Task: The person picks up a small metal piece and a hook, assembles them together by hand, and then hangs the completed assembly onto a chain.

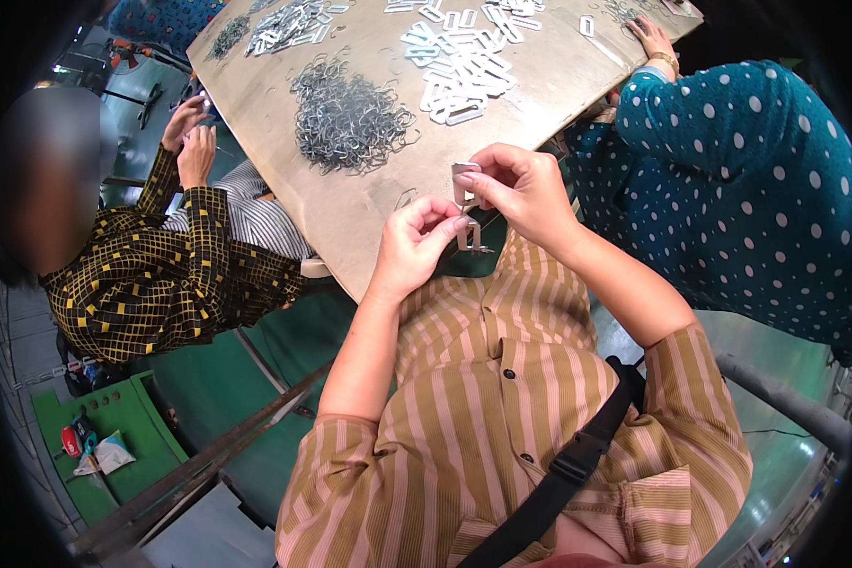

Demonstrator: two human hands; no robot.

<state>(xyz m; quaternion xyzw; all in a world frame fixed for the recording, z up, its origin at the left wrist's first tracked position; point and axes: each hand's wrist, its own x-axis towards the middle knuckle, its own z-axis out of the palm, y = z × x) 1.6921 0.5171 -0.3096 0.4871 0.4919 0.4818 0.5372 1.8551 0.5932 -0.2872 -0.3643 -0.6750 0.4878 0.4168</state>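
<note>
"Metal link (465, 168): where do you have it?"

"Centre of the frame, near the edge of the table (336, 232). Left to right, I pass a heap of wire clips (350, 123) in the upper middle first, then come to the left hand (417, 241)."

"And how does that hand stand?"

"Nearly closed, thumb and forefinger pinched together low on the link. Below those fingertips I see a squarish metal loop; I can't tell whether it is the same part or a second one."

"Further right?"

"The link's flat upper end, then the right hand (525, 189), its thumb and forefinger closed on that end from the right, slightly higher than the left. A pile of flat metal frames (464, 85) lies above both, toward the top of the frame."

"Which step is this?"

"I'd judge fingertip work on one small piece, perhaps fitting or lining up. The next move seems to call for a steady left pinch and a small, careful turn from the right."
</note>
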